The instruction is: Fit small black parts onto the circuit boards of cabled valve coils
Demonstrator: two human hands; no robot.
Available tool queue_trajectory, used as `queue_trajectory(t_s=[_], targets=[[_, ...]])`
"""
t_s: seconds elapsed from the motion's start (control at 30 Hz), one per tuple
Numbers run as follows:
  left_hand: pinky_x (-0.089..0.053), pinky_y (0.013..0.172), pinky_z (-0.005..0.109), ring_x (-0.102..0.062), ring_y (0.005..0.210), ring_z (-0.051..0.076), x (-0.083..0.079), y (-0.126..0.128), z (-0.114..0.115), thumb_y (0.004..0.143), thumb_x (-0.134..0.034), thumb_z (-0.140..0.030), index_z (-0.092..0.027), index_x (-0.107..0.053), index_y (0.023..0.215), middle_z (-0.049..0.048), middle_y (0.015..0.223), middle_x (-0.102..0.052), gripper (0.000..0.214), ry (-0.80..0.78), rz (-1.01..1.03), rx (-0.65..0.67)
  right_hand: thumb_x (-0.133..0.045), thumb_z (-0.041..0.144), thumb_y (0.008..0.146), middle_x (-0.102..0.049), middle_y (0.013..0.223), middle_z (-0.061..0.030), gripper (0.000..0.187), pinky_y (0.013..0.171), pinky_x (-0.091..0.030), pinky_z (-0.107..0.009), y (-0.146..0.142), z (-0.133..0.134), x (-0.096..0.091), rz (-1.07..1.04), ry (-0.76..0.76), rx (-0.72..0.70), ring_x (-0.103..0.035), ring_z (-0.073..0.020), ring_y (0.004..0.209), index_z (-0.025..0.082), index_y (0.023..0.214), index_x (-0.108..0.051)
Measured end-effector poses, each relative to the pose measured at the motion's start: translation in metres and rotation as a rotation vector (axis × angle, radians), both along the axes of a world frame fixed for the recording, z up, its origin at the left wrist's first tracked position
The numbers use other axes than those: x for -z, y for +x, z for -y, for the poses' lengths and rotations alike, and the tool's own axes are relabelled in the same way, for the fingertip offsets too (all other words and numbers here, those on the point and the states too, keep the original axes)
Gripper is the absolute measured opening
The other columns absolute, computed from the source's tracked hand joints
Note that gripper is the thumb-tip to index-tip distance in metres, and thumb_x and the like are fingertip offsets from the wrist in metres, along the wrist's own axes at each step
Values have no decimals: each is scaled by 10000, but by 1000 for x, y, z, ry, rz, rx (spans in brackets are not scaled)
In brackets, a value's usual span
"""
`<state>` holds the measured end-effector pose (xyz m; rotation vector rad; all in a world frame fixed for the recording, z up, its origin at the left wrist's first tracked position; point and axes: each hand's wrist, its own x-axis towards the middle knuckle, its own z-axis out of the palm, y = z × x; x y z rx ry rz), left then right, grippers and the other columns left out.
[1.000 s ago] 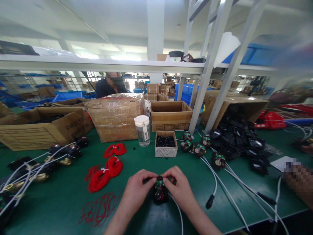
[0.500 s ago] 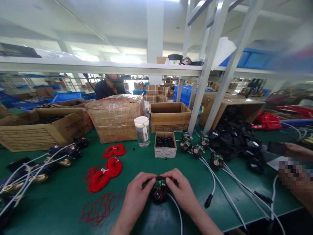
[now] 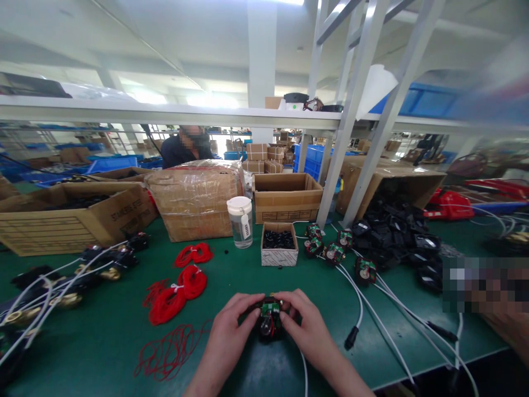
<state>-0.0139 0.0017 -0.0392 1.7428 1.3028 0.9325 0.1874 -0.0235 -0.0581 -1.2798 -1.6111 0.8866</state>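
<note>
A small black module (image 3: 269, 322) with a green circuit board and red wires sits low in the middle of the green table (image 3: 103, 331). My left hand (image 3: 231, 333) grips its left side, fingers curled. My right hand (image 3: 303, 328) grips its right side, fingertips pressed on the top edge. A white cable (image 3: 305, 372) runs from the module toward me. Both hands rest close to the tabletop.
Red wire bundles (image 3: 177, 292) lie to the left, a small carton of black parts (image 3: 280, 243) and a plastic jar (image 3: 240, 220) stand behind. More modules with white cables (image 3: 366, 270) spread to the right, beside a tipped carton (image 3: 392, 182). Another person's blurred hand (image 3: 487, 284) is at far right.
My fingers have shifted lower around the module, the right fingertips now pressing on its top edge. The other person's hand at the right has moved.
</note>
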Motion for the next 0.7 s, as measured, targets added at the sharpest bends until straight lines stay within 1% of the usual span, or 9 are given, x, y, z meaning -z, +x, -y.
queue_trajectory(t_s=[0.17,0.33,0.43,0.7], targets=[[-506,1001,364,-665,1090,222,12,-4,5,837,-588,-270,-297,-719,1181,49,1137,-714,370,-49,67,44,-523,39,767,-562,964,-1,563,744,-454,-285,0,4,6,28,-15,-6,-544,-158,813,310,1249,-625],[-531,996,369,-687,1076,219,25,-7,10,790,-602,-204,-289,-619,1328,64,1259,-696,545,-188,200,107,-528,21,728,-547,991,-1,661,743,-462,-280,-1,9,11,13,-56,-21,-544,-155,825,323,1314,-573],[-537,993,369,-689,1086,222,27,-6,13,782,-600,-188,-278,-600,1352,74,1289,-691,578,-214,238,112,-530,25,725,-538,994,-4,688,742,-471,-283,-3,12,12,1,-70,-19,-543,-154,820,323,1345,-548],[-550,978,370,-699,1049,210,25,-1,16,753,-618,-173,-256,-583,1368,80,1257,-703,622,-192,233,76,-541,19,698,-527,984,-5,737,733,-489,-299,-9,16,14,-3,-56,10,-552,-156,791,315,1372,-518]])
